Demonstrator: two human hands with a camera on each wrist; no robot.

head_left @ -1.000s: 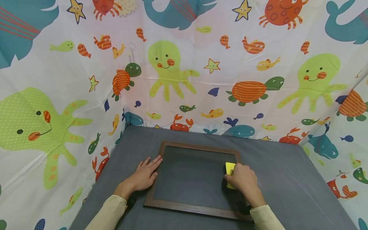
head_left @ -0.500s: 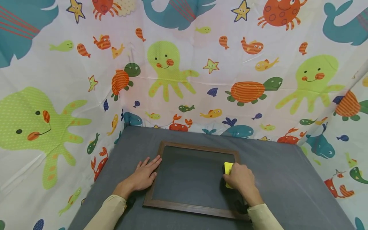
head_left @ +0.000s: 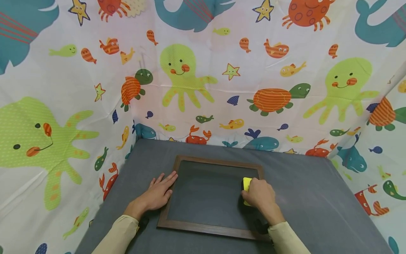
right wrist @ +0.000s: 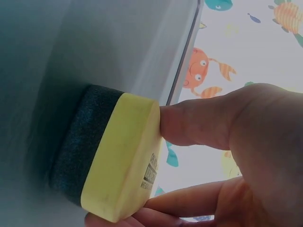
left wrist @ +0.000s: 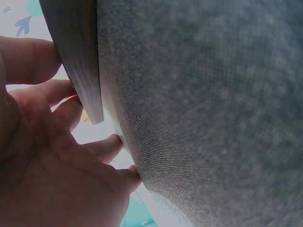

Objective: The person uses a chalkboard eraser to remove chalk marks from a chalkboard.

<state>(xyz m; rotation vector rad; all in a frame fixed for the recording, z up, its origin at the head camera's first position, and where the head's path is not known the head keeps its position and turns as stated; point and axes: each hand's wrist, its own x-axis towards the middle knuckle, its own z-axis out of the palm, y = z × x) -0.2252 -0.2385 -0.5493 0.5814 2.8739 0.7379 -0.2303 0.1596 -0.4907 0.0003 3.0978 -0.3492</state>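
Note:
A chalkboard (head_left: pixel 209 194) in a brown wooden frame lies flat on the grey cloth. My right hand (head_left: pixel 261 195) grips a yellow eraser (right wrist: pixel 124 153) by its sides, near the board's right edge. In the right wrist view the eraser's dark felt underside meets the board surface, and print shows on its yellow back. My left hand (head_left: pixel 155 195) rests on the left side of the frame with its fingers extended. Seen from the left wrist, the thumb and the first fingers touch the wooden frame (left wrist: pixel 80 61), while the other fingertips reach the cloth.
Grey cloth (head_left: pixel 304 204) covers the table around the board. Behind and at both sides hangs a white curtain (head_left: pixel 196 120) printed with octopuses, turtles, crabs and fish. Dark straps sit at both wrists.
The right hand has slid slightly left and away from me along the board with the eraser. My left hand keeps its place on the frame. The head view has shifted a little.

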